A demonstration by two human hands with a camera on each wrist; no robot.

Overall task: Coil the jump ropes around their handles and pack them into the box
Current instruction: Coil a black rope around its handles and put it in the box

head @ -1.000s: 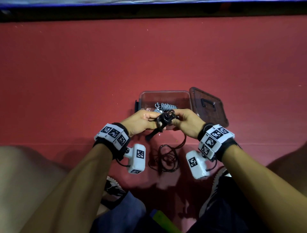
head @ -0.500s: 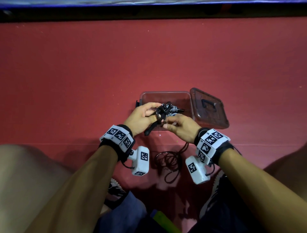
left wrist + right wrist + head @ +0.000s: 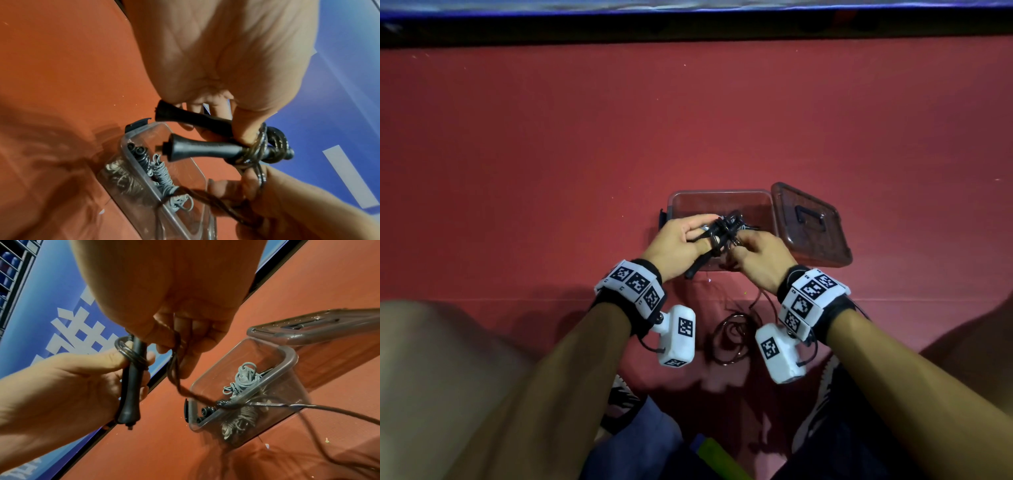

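Note:
My left hand (image 3: pixel 681 240) grips the two black jump rope handles (image 3: pixel 197 147) side by side above the clear box (image 3: pixel 722 197). Several turns of dark rope (image 3: pixel 265 144) are wound round the handles' far end. My right hand (image 3: pixel 760 255) pinches the loose dark rope (image 3: pixel 174 368) just right of the handles. The remaining slack (image 3: pixel 732 334) lies in loose loops on the red floor between my wrists. Inside the clear box (image 3: pixel 287 356) lie a coiled grey jump rope (image 3: pixel 242 378) and another coiled dark one (image 3: pixel 141 154).
The box lid (image 3: pixel 811 226) with a black handle lies flat to the right of the box. Red floor (image 3: pixel 551 154) stretches all round. My knees and shoes are at the bottom of the head view. A blue wall panel (image 3: pixel 61 308) stands behind.
Both hands have risen slightly toward the box. The right hand has drawn more rope round the handles, and the slack pile on the floor has shrunk.

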